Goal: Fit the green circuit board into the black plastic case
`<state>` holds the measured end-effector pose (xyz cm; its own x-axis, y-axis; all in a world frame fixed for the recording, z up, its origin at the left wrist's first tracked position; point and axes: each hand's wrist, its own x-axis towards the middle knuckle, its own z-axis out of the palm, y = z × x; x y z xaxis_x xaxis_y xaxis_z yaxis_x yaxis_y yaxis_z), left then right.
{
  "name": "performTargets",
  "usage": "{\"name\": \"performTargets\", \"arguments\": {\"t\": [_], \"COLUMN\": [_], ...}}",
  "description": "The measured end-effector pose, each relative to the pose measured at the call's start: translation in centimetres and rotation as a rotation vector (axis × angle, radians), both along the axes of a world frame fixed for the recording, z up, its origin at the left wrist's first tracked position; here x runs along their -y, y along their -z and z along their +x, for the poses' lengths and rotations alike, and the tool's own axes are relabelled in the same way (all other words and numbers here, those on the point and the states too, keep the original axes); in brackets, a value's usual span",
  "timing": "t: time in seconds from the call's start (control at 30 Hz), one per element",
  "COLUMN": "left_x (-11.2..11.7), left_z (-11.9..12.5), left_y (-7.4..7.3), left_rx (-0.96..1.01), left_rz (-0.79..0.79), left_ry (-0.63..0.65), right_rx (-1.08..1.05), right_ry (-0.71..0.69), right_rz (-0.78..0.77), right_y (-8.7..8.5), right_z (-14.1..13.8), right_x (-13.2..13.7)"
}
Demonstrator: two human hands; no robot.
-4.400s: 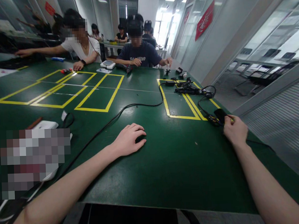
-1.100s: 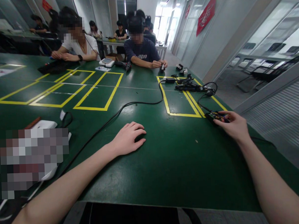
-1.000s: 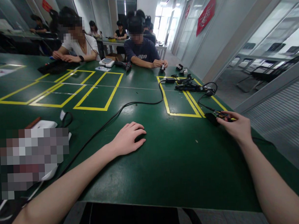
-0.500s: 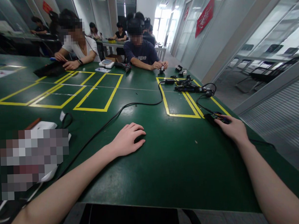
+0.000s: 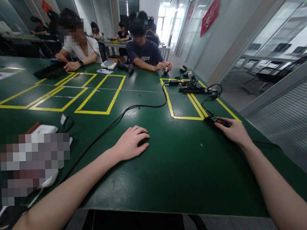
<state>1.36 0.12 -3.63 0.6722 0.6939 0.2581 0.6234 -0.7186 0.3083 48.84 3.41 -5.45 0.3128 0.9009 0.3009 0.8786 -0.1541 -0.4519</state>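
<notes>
Here, the left hand (image 5: 132, 142) lies palm down on the green desk (image 5: 180, 167), fingers loosely spread, holding nothing. The right hand (image 5: 233, 132) is stretched forward near the desk's right edge. Its fingertips (image 5: 220, 124) rest on the near end of a small black device (image 5: 214, 120) with coloured markings. The device lies flat at the near right corner of a yellow tape rectangle (image 5: 187, 118) — whether the hand pinches it or merely touches it cannot be told. A thin lead (image 5: 203, 105) runs from the device to a cluster of black gear (image 5: 193, 90) farther back. A black cable (image 5: 148, 107) crosses the desk beyond the left hand. At the far edge sit a person in a dark shirt (image 5: 144, 55) and a person in a white shirt (image 5: 78, 50) — each with hands on the desk.
</notes>
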Motion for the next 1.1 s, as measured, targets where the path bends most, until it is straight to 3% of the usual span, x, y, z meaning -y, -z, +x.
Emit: {"name": "performTargets", "arguments": {"t": [0.17, 0.3, 0.47, 0.6, 0.7, 0.83, 1.1], "left_x": [-0.1, -0.1, 0.2, 0.6, 0.7, 0.7, 0.9], "left_z": [0.0, 0.1, 0.5, 0.7, 0.8, 0.6, 0.5], "left_y": [0.2, 0.4, 0.3, 0.0, -0.2, -0.4, -0.6], "left_rx": [0.004, 0.014, 0.086, 0.184, 0.166, 0.16, 0.073], "left_rz": [0.007, -0.005, -0.059, -0.052, -0.08, -0.126, -0.056], "left_ry": [0.007, 0.007, 0.013, 0.116, 0.164, 0.164, 0.18], "right_rx": [-0.091, -0.191, -0.279, -0.258, -0.217, -0.205, -0.243], "right_ry": [-0.093, -0.348, -0.706, -1.019, -1.176, -1.151, -1.107], "right_rz": [-0.028, -0.013, -0.103, -0.14, -0.138, -0.078, 0.01], "right_y": [0.4, 0.3, -0.6, -1.0, -1.1, -0.9, -1.6], "right_z": [-3.4, -8.0, -15.6, -20.8, -22.8, -23.3, -21.4], "right_x": [0.4, 1.5, 4.4, 6.3, 6.8, 7.0, 6.7]}}
